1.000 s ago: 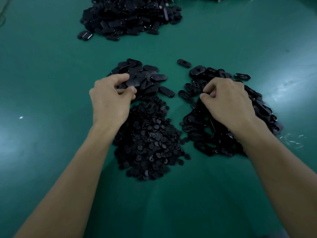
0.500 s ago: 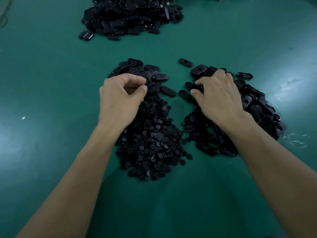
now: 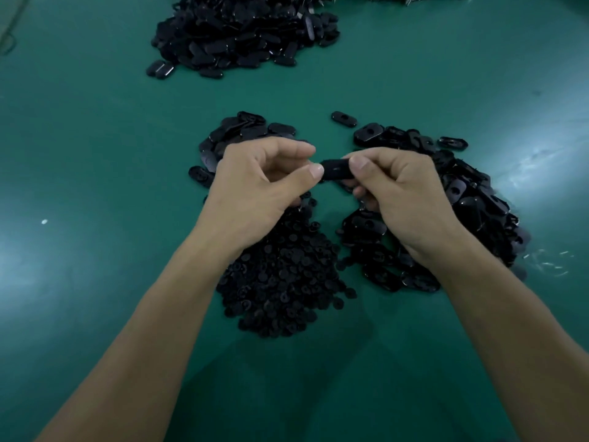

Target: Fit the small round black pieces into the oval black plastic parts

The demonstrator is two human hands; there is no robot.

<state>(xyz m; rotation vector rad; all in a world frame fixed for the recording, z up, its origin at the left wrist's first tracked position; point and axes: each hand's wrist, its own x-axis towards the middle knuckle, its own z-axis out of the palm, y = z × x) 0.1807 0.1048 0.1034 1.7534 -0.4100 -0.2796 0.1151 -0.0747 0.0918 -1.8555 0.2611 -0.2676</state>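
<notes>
My right hand point(image 3: 404, 199) holds an oval black plastic part point(image 3: 336, 170) between thumb and fingers, raised above the table between the piles. My left hand point(image 3: 258, 186) meets it from the left, thumb and forefinger pinched at the part's left end; whether a small round piece sits between them is hidden. A heap of small round black pieces point(image 3: 287, 282) lies under my left wrist. Loose oval parts point(image 3: 471, 202) are heaped under and to the right of my right hand.
A smaller pile of oval parts point(image 3: 242, 132) lies behind my left hand. A large heap of oval parts point(image 3: 245, 33) sits at the far edge of the green table point(image 3: 95, 154). One single oval part point(image 3: 343, 118) lies apart between the piles.
Both hands lifted off their piles and came together at the middle. My right hand now holds an oval part it picked from the right heap, and my left fingers pinch at its end.
</notes>
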